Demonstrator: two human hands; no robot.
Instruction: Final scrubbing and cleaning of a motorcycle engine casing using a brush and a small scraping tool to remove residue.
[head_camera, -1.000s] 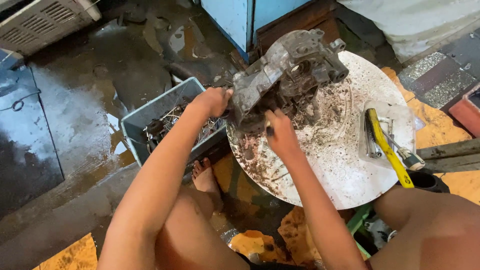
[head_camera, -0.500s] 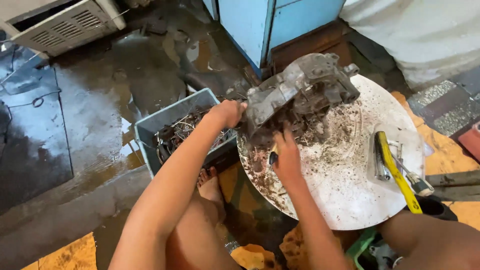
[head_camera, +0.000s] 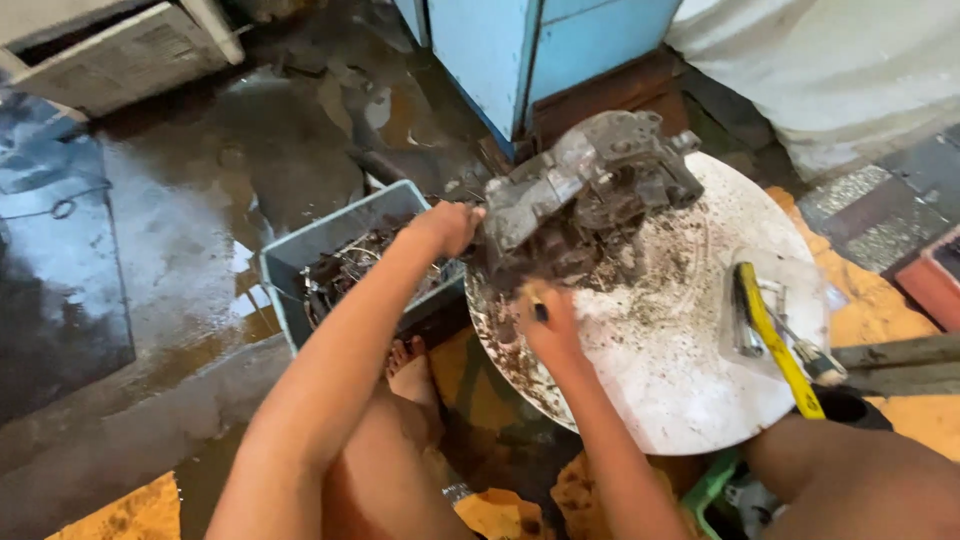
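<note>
Head view: big dirty metal engine part (head_camera: 585, 190) sits on back-left edge of round white tabletop (head_camera: 680, 370). No labels or signs on it, just grey metal w/ rust and grime. Left hand (head_camera: 450, 225) is at left end of engine part, fingers closed on it. Right hand (head_camera: 548, 325) is just in front of engine part, wrapped tight round a small dark tool (head_camera: 540, 310); tool tip is near the part's underside, can't tell if touching. Brown crumbs are spread over tabletop around the part. Clear plastic bag (head_camera: 775, 310) w/ yellow-handled tool (head_camera: 775, 340) lies on right side of tabletop. Grey bin (head_camera: 340, 265) of scrap bits stands left of tabletop, on wet floor. Blue cabinet (head_camera: 520, 50) is behind tabletop.
</note>
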